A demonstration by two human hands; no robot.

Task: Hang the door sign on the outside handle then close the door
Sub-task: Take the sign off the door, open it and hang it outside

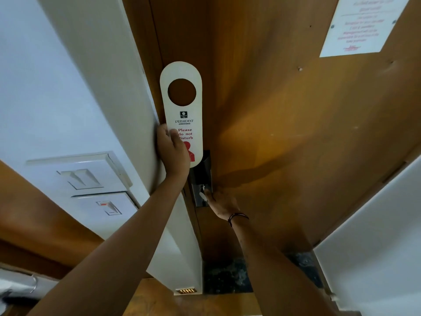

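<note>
My left hand point(172, 153) grips the lower end of a white door sign point(182, 110), held upright in front of the door frame. The sign has a round hole near its top and red "Please do not disturb" lettering, partly covered by my thumb. The wooden door point(284, 122) fills the middle and right of the view. On its left edge sits a metal lock plate point(201, 176). My right hand point(222, 202) reaches to the plate, its fingers wrapped on the inside handle, which is mostly hidden by the hand. The outside handle is out of sight.
A white wall point(45, 87) on the left carries a switch panel point(91, 179). A printed notice point(362, 23) is fixed to the door's upper right. White wall point(376, 236) stands at the lower right, with dark floor point(227, 274) below the door.
</note>
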